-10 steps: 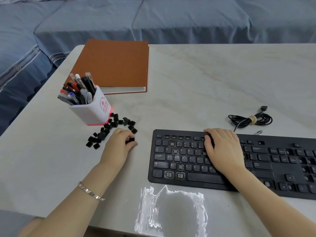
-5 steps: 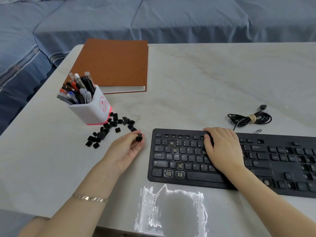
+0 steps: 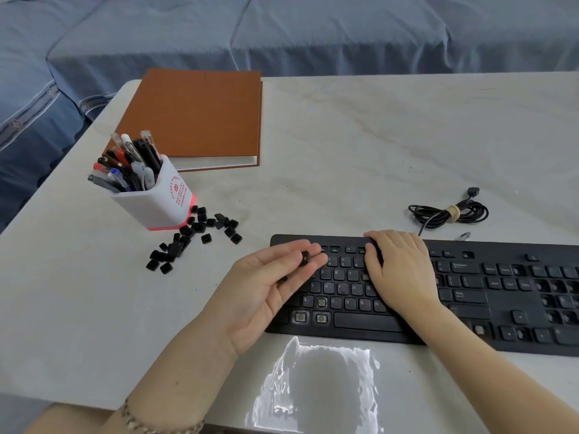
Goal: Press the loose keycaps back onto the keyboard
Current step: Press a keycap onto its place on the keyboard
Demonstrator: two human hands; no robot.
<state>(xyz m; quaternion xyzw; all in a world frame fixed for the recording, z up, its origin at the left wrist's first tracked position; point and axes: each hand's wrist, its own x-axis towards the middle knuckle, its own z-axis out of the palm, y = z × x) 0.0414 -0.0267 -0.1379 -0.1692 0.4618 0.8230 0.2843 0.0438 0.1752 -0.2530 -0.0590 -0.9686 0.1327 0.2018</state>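
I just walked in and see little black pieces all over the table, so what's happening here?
A person is putting keys back on. The left hand pinches one black keycap over the left end of the keyboard, where several sockets stand bare. The right hand rests flat on the keys. More loose keycaps lie on the table beside the pen holder.

A pale, marbled table (image 3: pixel 376 145) with a rounded far-left corner fills the view. Beyond its far edge and along its left edge lies a blue quilted cover (image 3: pixel 282 32), with a patterned band at the left. A white glare (image 3: pixel 316 386) sits by the table's near edge
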